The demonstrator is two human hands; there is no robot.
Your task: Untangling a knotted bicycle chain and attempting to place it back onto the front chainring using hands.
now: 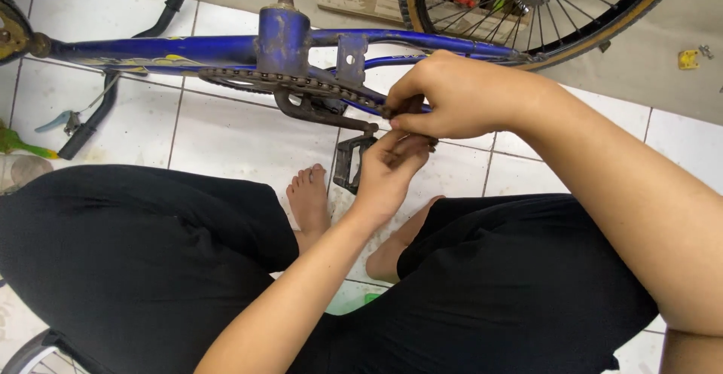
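chain: rusty, I see it running off the chainring rightward along the blue frame, long axis roughly left-right, dipping slightly toward the hands.
chain end: reaches both hands just right of the crank; exact end is hidden under the fingers.
right hand: above, fingers curled down and pinched tight on the chain from the top. Closed on it as far as I can read.
left hand: below, palm up, fingertips pressed up against the same spot from underneath. Looks like a pinch on the chain too, but the thumb side is covered by the right hand.
key relation: the chain lies to the left of both grips and feeds straight into them; the hands stack vertically on one point, right over left, touching each other.
nearer hand: both on it; the right covers more of it.
pedal: black, hangs just left of the left hand, close but apart.
rear wheel: beyond the right hand, top right.
floor: white tile; bike lies on its side across my view, bare foot near the pedal.
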